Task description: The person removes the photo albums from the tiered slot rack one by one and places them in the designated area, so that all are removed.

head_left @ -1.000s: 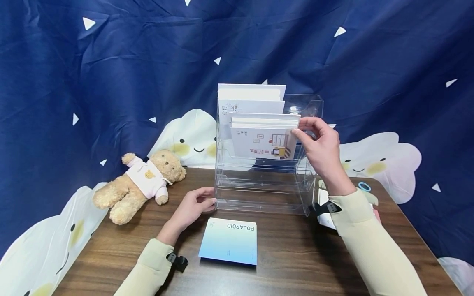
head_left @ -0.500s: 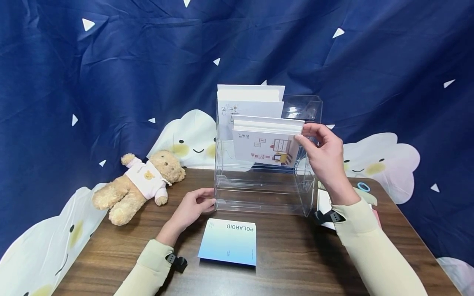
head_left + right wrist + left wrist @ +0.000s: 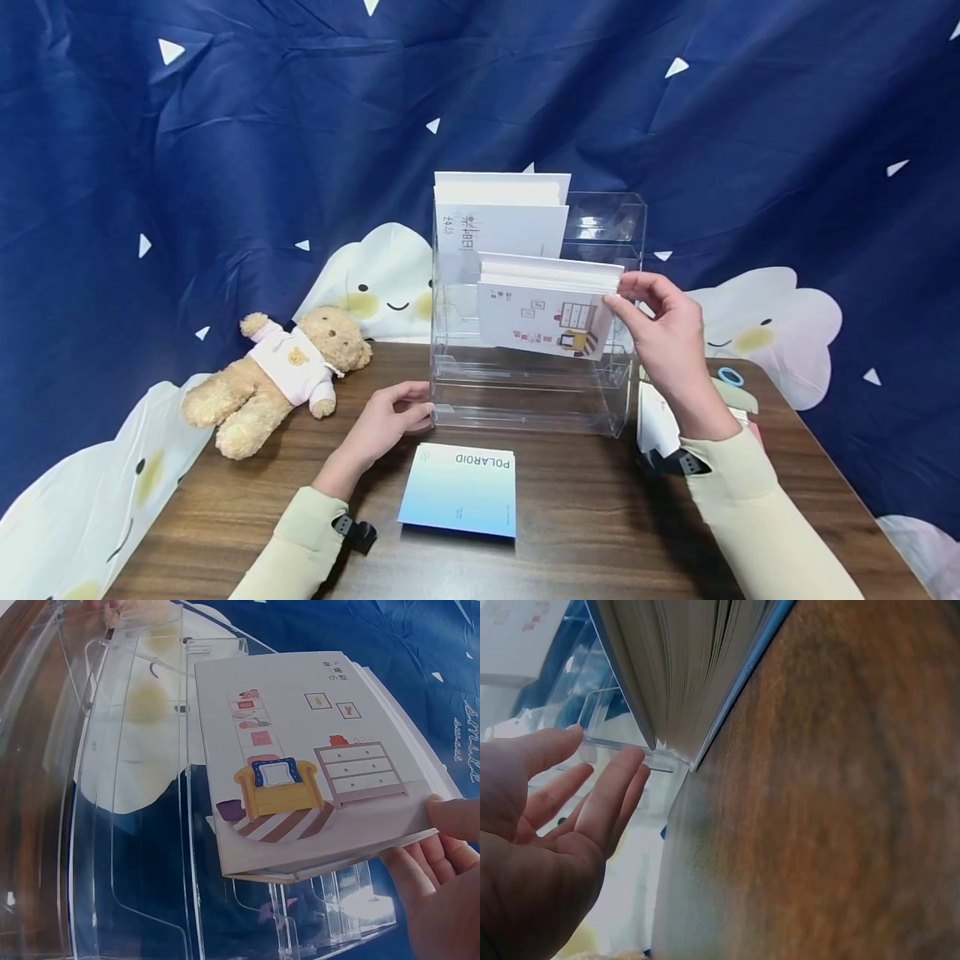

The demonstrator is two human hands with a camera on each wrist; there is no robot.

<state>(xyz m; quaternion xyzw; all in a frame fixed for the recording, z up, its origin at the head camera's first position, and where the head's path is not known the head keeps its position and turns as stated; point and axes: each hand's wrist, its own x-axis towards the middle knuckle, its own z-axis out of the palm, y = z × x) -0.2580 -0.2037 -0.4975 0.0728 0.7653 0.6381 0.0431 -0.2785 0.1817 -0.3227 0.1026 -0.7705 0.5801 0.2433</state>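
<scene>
My right hand (image 3: 667, 321) pinches the right edge of a small white photo album (image 3: 546, 321), thumb on its front cover and fingers behind. In the right wrist view, the cover of this album (image 3: 285, 697) shows a yellow armchair and a dresser. It hangs tilted in front of a clear tiered acrylic rack (image 3: 525, 419). Low on the rack's left side, my left hand (image 3: 393, 412) touches the frame with relaxed fingers. Another white album (image 3: 501, 225) stands in the rack's upper left. A blue album (image 3: 461, 492) printed POLAROID lies flat before the rack.
A teddy bear (image 3: 285, 367) in a white hoodie lies on the table's left. Beyond my right forearm are a white item (image 3: 657, 421), a pale green piece (image 3: 735, 396) and a blue ring (image 3: 730, 377). A dark blue curtain (image 3: 300, 125) hangs behind the table.
My right hand has brought the album down and slightly right, away from the one behind, tilting it more. The left hand keeps its place at the rack.
</scene>
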